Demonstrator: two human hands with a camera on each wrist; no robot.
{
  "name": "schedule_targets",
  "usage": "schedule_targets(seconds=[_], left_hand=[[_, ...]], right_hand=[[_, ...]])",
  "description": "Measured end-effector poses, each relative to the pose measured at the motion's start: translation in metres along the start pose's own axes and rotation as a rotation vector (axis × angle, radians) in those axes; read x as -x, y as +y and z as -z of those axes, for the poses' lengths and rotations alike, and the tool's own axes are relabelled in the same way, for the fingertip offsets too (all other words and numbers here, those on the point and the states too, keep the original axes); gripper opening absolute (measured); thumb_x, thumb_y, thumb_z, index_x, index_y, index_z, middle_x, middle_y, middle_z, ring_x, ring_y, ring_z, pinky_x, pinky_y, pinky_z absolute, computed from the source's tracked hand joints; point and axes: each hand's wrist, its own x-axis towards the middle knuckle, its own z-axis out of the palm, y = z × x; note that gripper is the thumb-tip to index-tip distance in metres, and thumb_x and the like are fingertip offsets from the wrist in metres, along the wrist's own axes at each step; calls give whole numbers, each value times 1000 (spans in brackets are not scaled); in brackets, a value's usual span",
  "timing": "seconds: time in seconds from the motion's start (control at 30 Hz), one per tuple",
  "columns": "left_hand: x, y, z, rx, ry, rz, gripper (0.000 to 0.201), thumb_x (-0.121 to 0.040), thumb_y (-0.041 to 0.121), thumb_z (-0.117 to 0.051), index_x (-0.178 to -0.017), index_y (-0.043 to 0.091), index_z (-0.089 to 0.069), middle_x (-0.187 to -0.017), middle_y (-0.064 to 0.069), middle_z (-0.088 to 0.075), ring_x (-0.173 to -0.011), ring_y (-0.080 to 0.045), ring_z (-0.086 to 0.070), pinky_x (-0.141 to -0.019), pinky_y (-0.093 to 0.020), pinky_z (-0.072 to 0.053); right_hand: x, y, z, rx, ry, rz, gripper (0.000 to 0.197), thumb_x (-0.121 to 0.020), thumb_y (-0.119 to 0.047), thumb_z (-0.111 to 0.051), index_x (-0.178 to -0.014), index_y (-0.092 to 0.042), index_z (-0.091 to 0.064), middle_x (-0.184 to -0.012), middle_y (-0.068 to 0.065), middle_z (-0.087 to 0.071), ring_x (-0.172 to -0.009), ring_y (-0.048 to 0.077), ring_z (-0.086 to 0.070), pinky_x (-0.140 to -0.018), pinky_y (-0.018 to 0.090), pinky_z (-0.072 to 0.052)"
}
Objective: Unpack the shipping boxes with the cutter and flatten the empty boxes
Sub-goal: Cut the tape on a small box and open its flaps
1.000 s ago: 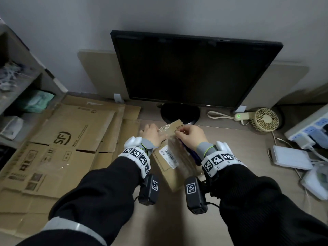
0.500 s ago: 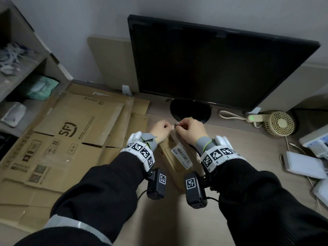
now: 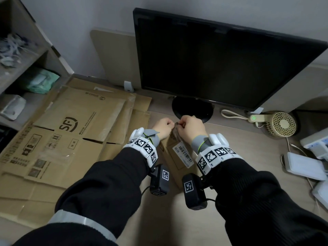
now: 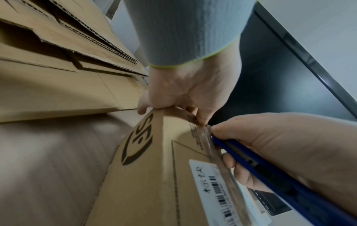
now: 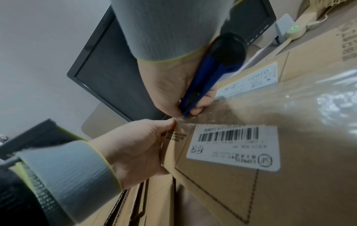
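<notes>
Left hand (image 4: 185, 91) grips the far top corner of the SF shipping box (image 3: 174, 157), sitting at 6 o'clock from the monitor (image 3: 213, 59). Right hand (image 5: 170, 85) clenches the blue cutter (image 5: 201, 85), tip at the clear tape (image 4: 218, 160). Flattened boxes (image 3: 62, 139) at 9 o'clock.

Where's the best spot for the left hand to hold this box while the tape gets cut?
Judging by its pose, grip the box by its far top corner, coming from its left side as the left hand does, clear of the cutter at the tape.
</notes>
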Motion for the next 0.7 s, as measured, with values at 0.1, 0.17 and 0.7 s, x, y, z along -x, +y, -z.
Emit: schedule_targets(seconds=[0.1, 0.17, 0.7], left_hand=[[3, 4, -1, 17, 13, 5, 16, -101, 24, -43, -93, 13, -50, -69, 3, -45, -63, -19, -44, -56, -29, -30], [5, 6, -3, 10, 50, 18, 14, -101, 22, -43, -93, 13, -50, -70, 4, -45, -63, -17, -43, -57, -29, -30], [11, 13, -8, -58, 97, 42, 14, -102, 23, -39, -95, 12, -46, -70, 2, -44, -56, -13, -38, -48, -28, -26]], right_hand=[[3, 0, 2, 2, -11, -35, 19, -88, -24, -54, -99, -17, -67, -99, 9, -67, -95, 30, -61, -76, 30, -47], [8, 2, 4, 26, -29, -54, 20, -90, -26, -53, -99, -15, -67, -100, 10, -66, -97, 31, -60, -77, 30, -47], [57, 36, 11, 106, -124, -76, 22, -89, -23, -56, -105, -23, -71, -112, 2, -68, -105, 25, -61, -85, 26, -47]])
